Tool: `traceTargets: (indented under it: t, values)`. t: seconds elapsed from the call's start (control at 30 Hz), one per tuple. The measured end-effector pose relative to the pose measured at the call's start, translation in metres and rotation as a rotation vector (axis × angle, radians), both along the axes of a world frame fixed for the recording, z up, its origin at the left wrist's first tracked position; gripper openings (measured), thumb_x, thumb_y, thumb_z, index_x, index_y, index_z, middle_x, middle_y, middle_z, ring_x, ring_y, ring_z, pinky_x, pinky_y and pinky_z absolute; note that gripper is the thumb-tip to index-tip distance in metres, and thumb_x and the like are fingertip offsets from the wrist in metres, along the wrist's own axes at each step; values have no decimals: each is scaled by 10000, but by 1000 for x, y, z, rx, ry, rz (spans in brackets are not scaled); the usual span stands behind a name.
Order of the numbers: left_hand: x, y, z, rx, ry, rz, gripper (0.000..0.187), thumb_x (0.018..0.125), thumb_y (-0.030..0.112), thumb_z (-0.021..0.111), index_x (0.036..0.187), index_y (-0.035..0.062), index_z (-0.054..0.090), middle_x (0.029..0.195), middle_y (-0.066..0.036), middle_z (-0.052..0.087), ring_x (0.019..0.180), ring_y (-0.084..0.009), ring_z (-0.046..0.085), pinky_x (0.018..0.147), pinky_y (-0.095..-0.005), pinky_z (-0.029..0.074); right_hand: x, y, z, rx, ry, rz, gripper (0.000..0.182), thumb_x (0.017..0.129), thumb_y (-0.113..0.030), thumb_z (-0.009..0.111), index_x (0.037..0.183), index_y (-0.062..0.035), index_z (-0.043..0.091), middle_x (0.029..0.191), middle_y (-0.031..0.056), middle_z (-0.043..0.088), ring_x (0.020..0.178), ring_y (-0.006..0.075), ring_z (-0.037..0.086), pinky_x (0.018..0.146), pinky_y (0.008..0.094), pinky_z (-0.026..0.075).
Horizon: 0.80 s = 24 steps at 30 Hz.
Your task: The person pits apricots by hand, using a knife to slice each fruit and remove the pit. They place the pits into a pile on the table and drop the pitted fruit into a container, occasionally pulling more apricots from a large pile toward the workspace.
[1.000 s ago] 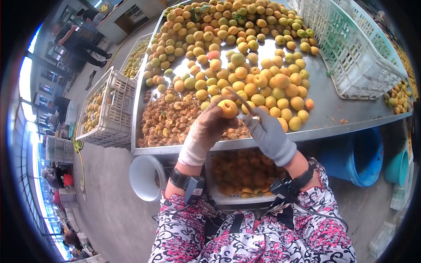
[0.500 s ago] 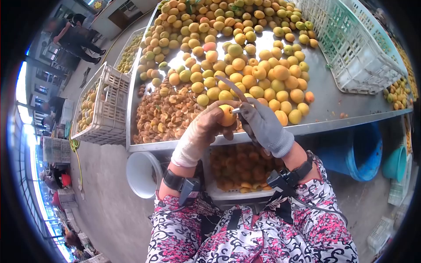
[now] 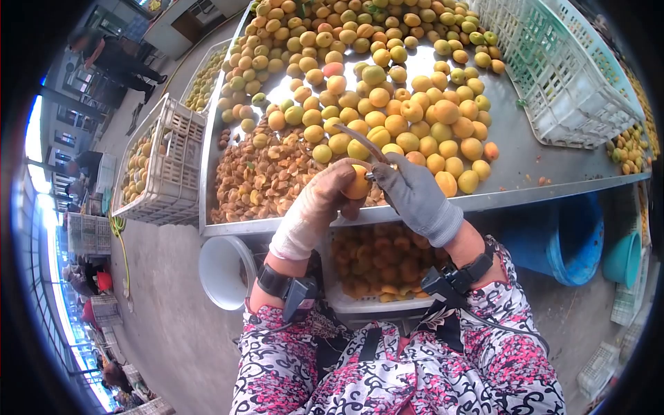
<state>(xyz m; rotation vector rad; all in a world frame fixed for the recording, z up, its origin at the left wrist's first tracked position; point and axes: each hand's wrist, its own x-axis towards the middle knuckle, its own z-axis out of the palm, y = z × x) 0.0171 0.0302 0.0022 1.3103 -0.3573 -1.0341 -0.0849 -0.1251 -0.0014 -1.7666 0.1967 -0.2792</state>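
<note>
Above the table's near edge, my gloved left hand (image 3: 315, 200) is closed around a yellow-orange apricot (image 3: 358, 184). My right hand (image 3: 420, 202), in a grey glove, grips a thin, curved knife-like tool (image 3: 361, 140) whose long end sticks out up and to the left. A short metal part by the right fingertips meets the apricot's right side; how deep it reaches is hidden. Whole apricots (image 3: 408, 124) lie spread beyond my hands. A heap of brown apricot stones (image 3: 252, 180) is to their left. Below is a white crate (image 3: 346, 303) of apricot pieces.
The metal table (image 3: 553, 185) has a raised rim. On it at right stands a white crate (image 3: 567, 90). Left are another crate of apricots (image 3: 166, 169) and a white bucket (image 3: 225, 277). A blue barrel (image 3: 574, 256) stands right. A person (image 3: 117, 59) is in the background.
The view has shifted slightly. The tool's metal part, plainly visible beside the apricot before, now shows less and sits closer against the fruit. Both hands keep their hold.
</note>
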Motion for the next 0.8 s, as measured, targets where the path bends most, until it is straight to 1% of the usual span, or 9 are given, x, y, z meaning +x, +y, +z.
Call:
traceTargets:
  t: [0.13, 0.3, 0.47, 0.57, 0.63, 0.67, 0.7, 0.73, 0.8]
  values:
    - [0, -1, -2, 20, -13, 11, 408, 889, 449, 513, 1057, 83, 577, 754, 31, 505, 605, -67, 458, 572, -201, 355, 1, 2, -3, -49, 47, -16, 378, 954, -338, 508, 1063, 21, 558, 809, 217, 636, 755, 337, 642, 631, 363, 476]
    - [-1, 0, -8, -14, 54, 38, 451, 875, 484, 545, 1033, 63, 565, 724, -12, 514, 598, -104, 463, 549, -232, 363, 4, 9, -11, -41, 11, -63, 355, 949, -321, 517, 1059, 16, 553, 758, 213, 631, 714, 344, 637, 609, 372, 472]
    - [0, -2, -15, 36, 103, 77, 414, 884, 472, 539, 996, 76, 590, 718, -5, 525, 567, -92, 460, 526, -216, 357, 6, 16, -5, -71, 69, -102, 371, 944, -347, 514, 1047, 7, 551, 725, 211, 621, 706, 355, 634, 599, 388, 475]
    - [-2, -8, -9, 43, 16, 111, 360, 884, 430, 550, 981, 86, 595, 725, 11, 529, 579, -66, 457, 520, -201, 347, 11, 14, -11, -204, 85, -133, 382, 941, -378, 492, 1021, -9, 547, 727, 212, 621, 710, 363, 634, 616, 415, 487]
    - [-4, -11, -2, 23, -32, 123, 321, 879, 396, 570, 980, 92, 590, 731, 27, 525, 599, -45, 453, 525, -189, 339, 14, 10, -11, -501, 148, -161, 361, 937, -390, 474, 999, -40, 537, 737, 211, 626, 717, 379, 630, 628, 449, 492]
    - [-5, -11, 1, 16, -134, 179, 306, 880, 359, 575, 998, 77, 593, 757, 16, 548, 619, -46, 474, 530, -188, 356, 18, 2, -13, -502, 149, -164, 361, 937, -390, 474, 999, -40, 537, 737, 211, 626, 717, 379, 630, 628, 449, 492]
    - [-5, -10, 5, 11, -237, 234, 293, 882, 322, 580, 1015, 61, 596, 783, 6, 571, 639, -48, 495, 536, -187, 374, 25, -10, -16, -634, 272, -231, 340, 936, -383, 475, 990, -52, 530, 734, 205, 626, 713, 382, 626, 623, 457, 491]
    - [-3, -6, 17, -79, -310, 234, 303, 892, 313, 559, 1016, 39, 602, 818, -8, 593, 663, -63, 523, 540, -192, 400, 27, -16, -19, -757, 398, -306, 318, 935, -375, 477, 981, -64, 524, 730, 200, 626, 709, 386, 623, 618, 465, 490]
    - [13, 0, 10, -209, -238, 265, 420, 886, 336, 555, 1154, 14, 542, 968, -63, 597, 731, -136, 573, 657, -266, 474, 24, -19, -17, -692, 294, -324, 320, 935, -377, 480, 979, -63, 525, 728, 197, 625, 706, 387, 621, 610, 464, 487]
